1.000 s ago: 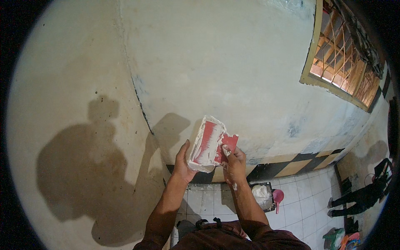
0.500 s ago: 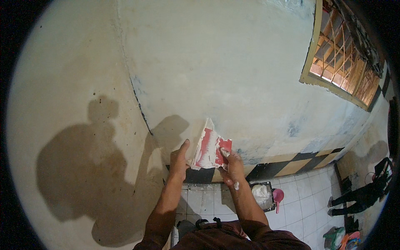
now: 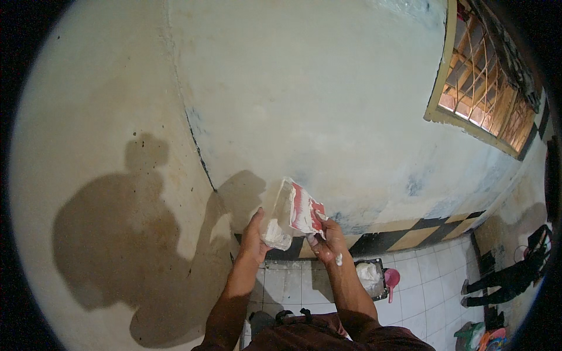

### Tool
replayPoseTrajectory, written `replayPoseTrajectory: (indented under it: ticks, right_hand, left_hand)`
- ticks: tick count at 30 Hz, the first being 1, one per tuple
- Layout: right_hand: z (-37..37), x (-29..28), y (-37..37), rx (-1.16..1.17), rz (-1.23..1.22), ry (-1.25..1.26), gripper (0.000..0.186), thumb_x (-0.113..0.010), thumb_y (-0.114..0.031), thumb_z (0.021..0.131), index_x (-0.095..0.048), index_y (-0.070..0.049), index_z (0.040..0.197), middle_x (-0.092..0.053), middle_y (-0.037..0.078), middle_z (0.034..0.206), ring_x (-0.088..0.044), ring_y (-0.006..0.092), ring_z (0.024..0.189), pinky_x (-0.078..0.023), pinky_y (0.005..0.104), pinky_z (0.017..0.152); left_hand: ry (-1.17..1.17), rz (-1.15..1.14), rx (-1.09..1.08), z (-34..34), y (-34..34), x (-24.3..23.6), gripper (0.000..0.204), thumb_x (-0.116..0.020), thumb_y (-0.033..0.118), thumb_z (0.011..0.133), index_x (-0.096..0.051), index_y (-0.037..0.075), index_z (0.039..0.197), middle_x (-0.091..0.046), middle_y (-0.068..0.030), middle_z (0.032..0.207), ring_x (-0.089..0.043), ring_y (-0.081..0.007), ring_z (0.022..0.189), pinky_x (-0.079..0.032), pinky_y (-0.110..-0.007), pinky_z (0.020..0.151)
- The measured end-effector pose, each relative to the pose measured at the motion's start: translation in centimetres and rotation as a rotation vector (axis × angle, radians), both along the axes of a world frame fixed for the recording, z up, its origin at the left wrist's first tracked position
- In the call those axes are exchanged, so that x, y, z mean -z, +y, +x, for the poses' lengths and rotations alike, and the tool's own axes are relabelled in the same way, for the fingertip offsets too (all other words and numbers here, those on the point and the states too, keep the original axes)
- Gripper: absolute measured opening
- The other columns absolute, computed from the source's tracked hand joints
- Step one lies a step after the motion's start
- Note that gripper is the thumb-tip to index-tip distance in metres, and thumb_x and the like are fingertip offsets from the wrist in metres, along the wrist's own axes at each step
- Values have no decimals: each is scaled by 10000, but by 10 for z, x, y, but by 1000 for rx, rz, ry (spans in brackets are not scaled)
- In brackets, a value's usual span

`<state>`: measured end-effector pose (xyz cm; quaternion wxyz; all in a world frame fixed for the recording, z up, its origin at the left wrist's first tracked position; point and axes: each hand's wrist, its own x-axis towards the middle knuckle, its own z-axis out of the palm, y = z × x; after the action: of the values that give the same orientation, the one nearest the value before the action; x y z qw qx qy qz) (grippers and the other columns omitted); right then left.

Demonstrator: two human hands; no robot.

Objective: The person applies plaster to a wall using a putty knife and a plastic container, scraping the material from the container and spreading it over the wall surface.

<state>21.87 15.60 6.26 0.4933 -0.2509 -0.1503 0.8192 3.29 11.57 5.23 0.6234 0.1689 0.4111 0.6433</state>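
My left hand is closed on a pale, translucent flat spreader. A thick lump of white putty lies on its lower part. In my right hand is a red putty scraper, its face streaked with white putty. The scraper is close beside the spreader's right side; whether their edges touch, I cannot tell. White smears show on my right thumb and wrist. Both tools are held in front of the wall, near the corner crack.
A black tray with a white bag or mass stands on the tiled floor, with a pink dipper beside it. A barred window is at upper right. At the right are a person in dark clothes and a colourful pile.
The red scraper has turned and shifted away from the pale spreader, so the putty lump on the spreader now shows. Both hands have dropped slightly.
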Motion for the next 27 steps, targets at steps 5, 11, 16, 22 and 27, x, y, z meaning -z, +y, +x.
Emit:
replayPoseTrajectory:
  ticks: [5,11,16,22,27]
  right_hand:
    - [0,-2,-4,27,55,-86,272,-589,-203,878,-579,-40,1096,-651,49,979,-638,157,837,-545,266,610]
    - [7,-2,-11,35,91,-142,258,-595,-200,878,-590,-63,1097,-653,39,992,-632,165,843,-527,322,720]
    - [5,-15,-21,-17,106,-180,221,-590,-177,878,-601,-66,1069,-655,38,981,-620,146,809,-509,300,686]
    - [6,-25,-23,-67,62,-278,201,-542,-157,889,-605,-67,1058,-660,34,958,-617,138,734,-511,280,619]
    - [6,-20,-19,-87,22,-217,184,-538,-148,891,-603,-58,1038,-660,38,922,-633,134,714,-534,251,572]
  left_hand:
    - [-214,50,49,-7,-6,5,608,-392,552,894,-490,93,1281,-585,-105,1198,-593,-286,1056,-506,-479,845]
    - [-195,130,41,0,-11,-3,581,-446,514,893,-481,86,1284,-579,-104,1201,-585,-272,1065,-489,-470,870]
    - [-159,159,-50,7,-7,12,576,-613,391,860,-460,28,1279,-559,-107,1215,-573,-237,1086,-482,-391,897]
    - [-29,130,-87,11,-14,2,584,-646,422,830,-516,3,1214,-591,-107,1146,-599,-221,1025,-494,-367,862]
    - [147,-34,-132,1,-13,2,675,-679,500,772,-525,8,1209,-595,-123,1139,-607,-238,1009,-500,-405,830]
